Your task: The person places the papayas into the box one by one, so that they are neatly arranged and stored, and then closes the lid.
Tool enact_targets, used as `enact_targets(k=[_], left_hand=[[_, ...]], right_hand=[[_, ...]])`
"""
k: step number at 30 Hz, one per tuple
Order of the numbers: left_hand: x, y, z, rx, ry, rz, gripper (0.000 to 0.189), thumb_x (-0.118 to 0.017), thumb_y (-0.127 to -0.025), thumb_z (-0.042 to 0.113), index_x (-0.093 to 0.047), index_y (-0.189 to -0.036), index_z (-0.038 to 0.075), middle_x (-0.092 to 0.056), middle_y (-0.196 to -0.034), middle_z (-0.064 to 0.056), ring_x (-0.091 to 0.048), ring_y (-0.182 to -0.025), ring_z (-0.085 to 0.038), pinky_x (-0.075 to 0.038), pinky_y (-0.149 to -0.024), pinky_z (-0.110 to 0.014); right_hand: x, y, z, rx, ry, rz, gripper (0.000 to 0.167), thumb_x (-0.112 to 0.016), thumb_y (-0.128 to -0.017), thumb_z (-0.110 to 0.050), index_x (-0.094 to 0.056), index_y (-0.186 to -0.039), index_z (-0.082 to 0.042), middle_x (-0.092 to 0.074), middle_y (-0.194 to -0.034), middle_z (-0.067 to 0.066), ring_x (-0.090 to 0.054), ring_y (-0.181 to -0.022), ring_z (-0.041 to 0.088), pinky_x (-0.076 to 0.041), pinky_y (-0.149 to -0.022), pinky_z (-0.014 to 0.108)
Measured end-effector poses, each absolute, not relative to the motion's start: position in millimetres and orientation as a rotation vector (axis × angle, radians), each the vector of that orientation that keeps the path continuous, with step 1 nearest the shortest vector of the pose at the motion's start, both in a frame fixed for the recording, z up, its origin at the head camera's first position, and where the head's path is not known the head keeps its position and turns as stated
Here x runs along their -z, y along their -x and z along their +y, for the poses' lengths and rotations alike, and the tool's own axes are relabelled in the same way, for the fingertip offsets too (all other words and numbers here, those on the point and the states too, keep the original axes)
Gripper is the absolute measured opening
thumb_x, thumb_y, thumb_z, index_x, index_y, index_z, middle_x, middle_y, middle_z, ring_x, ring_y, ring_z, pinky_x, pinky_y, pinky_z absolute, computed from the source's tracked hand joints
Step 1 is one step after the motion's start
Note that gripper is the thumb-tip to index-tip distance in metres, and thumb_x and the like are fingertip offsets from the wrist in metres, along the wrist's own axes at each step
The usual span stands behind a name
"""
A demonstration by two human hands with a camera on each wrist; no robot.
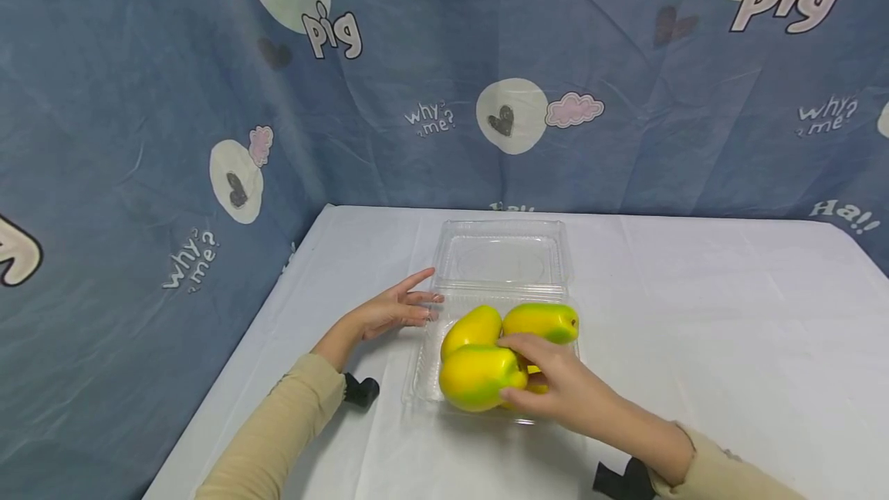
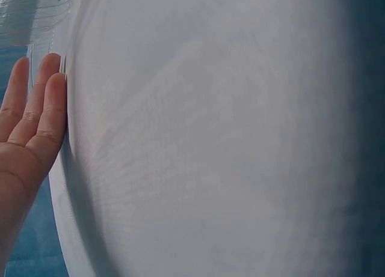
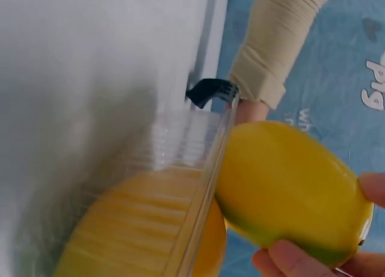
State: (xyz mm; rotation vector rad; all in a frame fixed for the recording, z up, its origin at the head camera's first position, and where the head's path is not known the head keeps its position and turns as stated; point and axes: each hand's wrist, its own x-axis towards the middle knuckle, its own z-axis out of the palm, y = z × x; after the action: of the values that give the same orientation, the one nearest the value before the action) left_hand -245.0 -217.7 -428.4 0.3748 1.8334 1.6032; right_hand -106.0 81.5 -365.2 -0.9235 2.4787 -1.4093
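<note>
My right hand (image 1: 572,388) grips one end of a yellow-green mango (image 1: 479,378) between thumb and fingers, over the front part of a clear plastic clamshell box (image 1: 425,376). In the right wrist view that mango (image 3: 289,187) is above the box rim, with a second one behind the see-through wall. Two more mangoes lie in the box, one at back left (image 1: 472,328) and one at back right (image 1: 538,321). Yellow shows beneath my right hand, mostly hidden. My left hand (image 1: 392,311) has its fingers extended at the box's left side, near the hinge; contact is unclear.
The box's lid (image 1: 501,253) lies folded back, away from me. A white cloth covers the table (image 1: 701,330), and a blue printed curtain (image 1: 410,45) stands behind and at the left. Black straps (image 1: 361,390) hang at both wrists.
</note>
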Motion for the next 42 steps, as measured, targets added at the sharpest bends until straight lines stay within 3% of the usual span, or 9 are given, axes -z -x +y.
enact_targets(k=[5, 13, 42], left_hand=[[428.5, 245.2, -216.9, -1.601, -0.363, 1.836, 0.083, -0.061, -0.086, 0.009, -0.008, -0.149, 0.023, -0.032, -0.143, -0.022, -0.045, -0.122, -0.035, -0.038, -0.099, -0.045], [428.6, 244.8, -216.4, -1.599, -0.342, 1.841, 0.083, -0.062, -0.086, 0.01, -0.01, -0.148, 0.024, -0.032, -0.144, -0.022, -0.045, -0.123, -0.034, -0.038, -0.099, -0.045], [430.6, 245.4, -216.8, -1.591, -0.359, 1.844, 0.086, -0.066, -0.084, 0.014, -0.009, -0.148, 0.026, -0.032, -0.144, -0.02, -0.036, -0.13, -0.033, -0.037, -0.101, -0.045]], right_hand=[[367.7, 106.7, 74.4, 1.264, 1.058, 2.65, 0.043, -0.068, -0.082, -0.02, -0.054, -0.118, -0.002, -0.059, -0.113, 0.009, -0.052, -0.084, 0.011, -0.049, -0.071, 0.022], [374.5, 110.1, 61.8, 1.061, 1.135, 2.753, 0.048, -0.069, -0.079, -0.014, -0.05, -0.12, 0.0, -0.056, -0.119, 0.011, -0.055, -0.107, 0.023, -0.045, -0.092, 0.038], [383.4, 111.8, 41.9, 0.76, 1.171, 2.817, 0.05, -0.074, -0.075, -0.009, -0.051, -0.119, -0.005, -0.052, -0.126, 0.012, -0.05, -0.114, 0.027, -0.042, -0.095, 0.039]])
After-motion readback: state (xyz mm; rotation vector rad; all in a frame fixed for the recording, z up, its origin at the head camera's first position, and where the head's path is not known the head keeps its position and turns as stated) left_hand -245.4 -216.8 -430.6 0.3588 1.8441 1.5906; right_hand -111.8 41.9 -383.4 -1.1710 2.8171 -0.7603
